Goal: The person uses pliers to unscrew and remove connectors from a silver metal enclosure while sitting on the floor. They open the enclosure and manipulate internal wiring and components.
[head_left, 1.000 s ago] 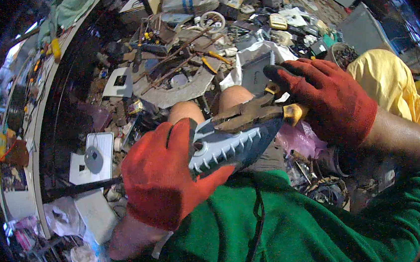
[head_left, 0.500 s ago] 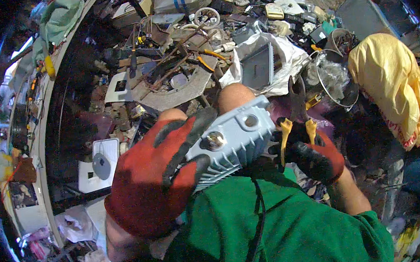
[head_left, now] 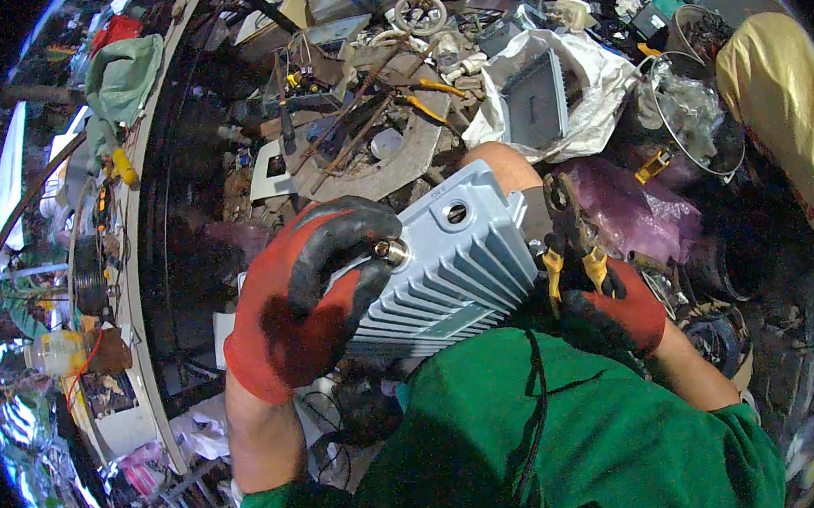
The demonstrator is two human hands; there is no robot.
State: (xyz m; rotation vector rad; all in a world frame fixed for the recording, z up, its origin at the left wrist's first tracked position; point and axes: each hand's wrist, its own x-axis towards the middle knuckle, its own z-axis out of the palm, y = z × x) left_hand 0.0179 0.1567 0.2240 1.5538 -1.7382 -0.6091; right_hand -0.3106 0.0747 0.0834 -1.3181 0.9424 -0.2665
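Note:
A light grey finned metal housing (head_left: 452, 269) lies tilted across my lap, with a round hole near its upper right end. My left hand (head_left: 308, 287), in a red and black glove, pinches a small brass-coloured threaded connector (head_left: 388, 252) at the housing's upper face. Whether the connector is still fixed in the housing I cannot tell. To the right of the housing, my right hand (head_left: 620, 311), gloved the same way, holds pliers (head_left: 598, 262) with worn yellow handles. Their dark jaws point away from me, and part of the grip is hidden in shadow.
Beyond my knees stands a white sack (head_left: 596, 87) with a grey cover in it. Yellow-handled cutters (head_left: 428, 107) lie on a scrap metal plate (head_left: 376, 174). A bucket with clear plastic (head_left: 690, 113) and a yellow sack (head_left: 781, 105) are at right. A long ledge (head_left: 143, 277) runs along the left.
My left hand has gone from lying over the housing's end to pinching the connector. More of the housing's fins show now. My view has shifted slightly; the right hand keeps the pliers.

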